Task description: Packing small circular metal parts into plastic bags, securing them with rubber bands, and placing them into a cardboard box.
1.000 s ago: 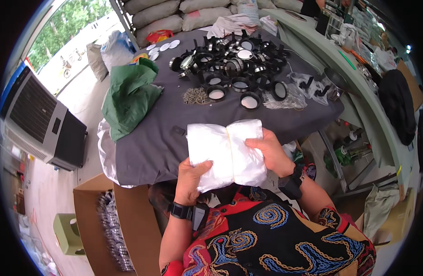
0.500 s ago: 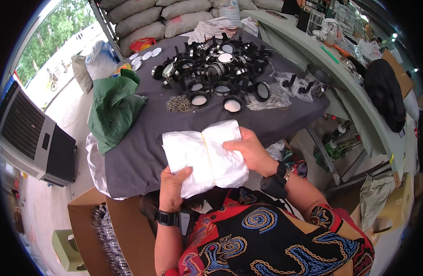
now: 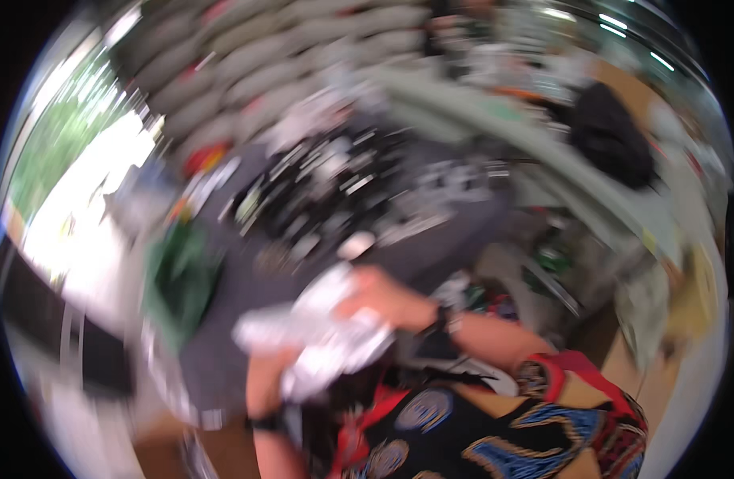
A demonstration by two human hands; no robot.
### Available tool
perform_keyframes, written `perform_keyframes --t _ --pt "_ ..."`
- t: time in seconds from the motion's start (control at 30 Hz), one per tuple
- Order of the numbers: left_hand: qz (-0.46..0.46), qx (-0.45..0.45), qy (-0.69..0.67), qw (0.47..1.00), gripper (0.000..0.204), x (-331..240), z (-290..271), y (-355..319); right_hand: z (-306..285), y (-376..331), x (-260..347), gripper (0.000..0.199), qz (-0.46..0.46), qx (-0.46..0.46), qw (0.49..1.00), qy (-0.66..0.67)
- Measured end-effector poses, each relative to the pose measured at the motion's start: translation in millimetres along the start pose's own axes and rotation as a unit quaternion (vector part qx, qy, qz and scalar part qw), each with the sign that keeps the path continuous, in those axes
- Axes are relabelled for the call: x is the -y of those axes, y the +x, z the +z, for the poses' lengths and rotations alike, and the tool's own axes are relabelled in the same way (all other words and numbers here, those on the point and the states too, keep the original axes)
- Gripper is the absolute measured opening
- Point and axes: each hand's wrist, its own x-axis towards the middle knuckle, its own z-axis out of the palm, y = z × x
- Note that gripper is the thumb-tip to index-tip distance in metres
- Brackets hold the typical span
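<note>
Between my two hands is a bundle of thin white plastic bags (image 3: 343, 351), smeared by motion and looking bent. My left hand (image 3: 273, 363) grips its left, lower side. From the right, my right hand (image 3: 383, 299) lies over its upper part, with the fingers blurred but closed on it. Beyond the bundle, on the dark grey tablecloth (image 3: 223, 299), rests a heap of black and silver ring-shaped parts (image 3: 327, 180). A pale round disc part (image 3: 357, 245) sits closest to my right hand. The band round the bundle cannot be made out now.
A green sack (image 3: 179, 279) hangs at the table's left edge. Clear plastic packets (image 3: 451, 184) lie on the right of the table. Stacked sacks (image 3: 279, 56) rise at the back. A long pale green counter (image 3: 495, 120) runs along the right, with a black cloth item (image 3: 611, 136) on it.
The whole view has tilted and blurred. Both hands and the bundle have shifted left and lower in the picture. The bundle, spread flat before, now looks bent, with my right hand further over it.
</note>
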Motion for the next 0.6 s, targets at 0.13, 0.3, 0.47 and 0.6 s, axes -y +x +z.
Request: perform_keyframes --t 0.13,0.3,0.47,0.6 --pt "0.021 0.07 0.103 0.992 0.036 20 -14 -25 12 -8 1 0.028 -0.055 0.079 0.993 0.065" --pt "-0.058 -0.049 0.176 0.982 0.043 7 16 -8 11 -30 -22 0.036 -0.015 -0.011 1.0 0.001" --pt "0.147 0.01 0.352 0.924 0.037 20 26 19 -37 -41 -23 0.026 -0.119 -0.149 0.956 -0.225" --pt "0.052 -0.094 0.061 0.992 0.019 4 64 38 -34 -44 14 0.029 -0.294 -0.381 0.743 -0.465"
